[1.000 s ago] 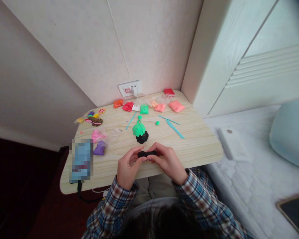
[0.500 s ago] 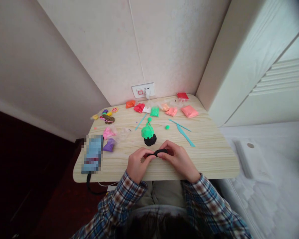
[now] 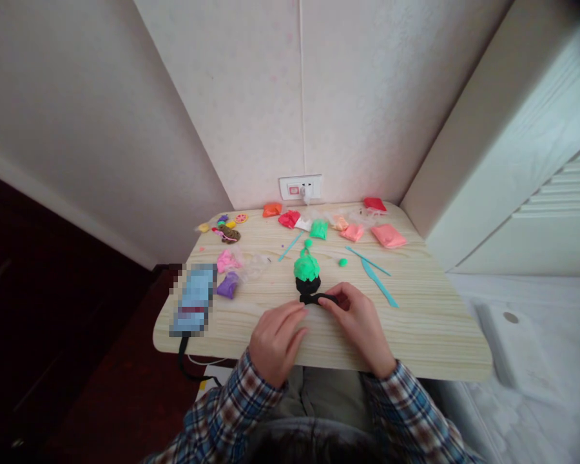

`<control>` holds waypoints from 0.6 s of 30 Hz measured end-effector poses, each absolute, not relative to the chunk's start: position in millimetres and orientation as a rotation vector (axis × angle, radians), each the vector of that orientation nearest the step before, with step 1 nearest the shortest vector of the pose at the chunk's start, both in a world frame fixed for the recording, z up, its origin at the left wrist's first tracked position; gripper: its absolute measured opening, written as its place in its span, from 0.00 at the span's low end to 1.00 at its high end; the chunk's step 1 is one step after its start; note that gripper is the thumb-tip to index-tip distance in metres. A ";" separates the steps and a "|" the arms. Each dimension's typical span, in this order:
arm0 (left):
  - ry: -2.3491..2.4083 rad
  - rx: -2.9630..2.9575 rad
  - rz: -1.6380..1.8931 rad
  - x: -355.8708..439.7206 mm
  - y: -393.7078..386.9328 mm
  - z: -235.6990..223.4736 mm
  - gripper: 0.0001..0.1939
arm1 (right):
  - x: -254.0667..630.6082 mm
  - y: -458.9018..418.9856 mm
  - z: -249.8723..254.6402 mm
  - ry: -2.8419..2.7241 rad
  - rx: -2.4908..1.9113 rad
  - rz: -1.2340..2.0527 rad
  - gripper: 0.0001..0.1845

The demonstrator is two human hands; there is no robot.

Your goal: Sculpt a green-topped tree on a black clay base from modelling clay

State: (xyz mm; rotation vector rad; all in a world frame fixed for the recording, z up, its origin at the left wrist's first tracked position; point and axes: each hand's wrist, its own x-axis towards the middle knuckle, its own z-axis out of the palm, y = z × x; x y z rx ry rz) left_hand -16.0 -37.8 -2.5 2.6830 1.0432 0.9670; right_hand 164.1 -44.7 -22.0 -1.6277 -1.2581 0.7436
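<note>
My right hand (image 3: 355, 322) pinches one end of a strip of black modelling clay (image 3: 312, 299) between thumb and fingers. The strip's free end points left, close in front of a clay figure (image 3: 307, 267) with a green top and a black base; whether they touch I cannot tell. Just below that free end is my left hand (image 3: 278, 338), its thumb apart from the fingers and nothing between them. A small green ball (image 3: 343, 262) lies right of the figure.
Blue plastic tools (image 3: 379, 283) lie on the right of the wooden table (image 3: 415, 335). Bags of coloured clay, among them a green one (image 3: 319, 229) and a purple one (image 3: 227, 285), lie at the back and left. A blurred-out phone (image 3: 196, 299) with a cable sits at the left edge.
My left hand has let go of the black clay strip and drawn slightly back. The right hand still holds it, now closer to the figure's base. The camera view has shifted.
</note>
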 end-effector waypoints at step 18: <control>0.993 2.989 0.605 -3.5 -44.4 -14.0 0.22 | 167.4 -34.6 -20.5 -1.379 -1.711 0.623 0.12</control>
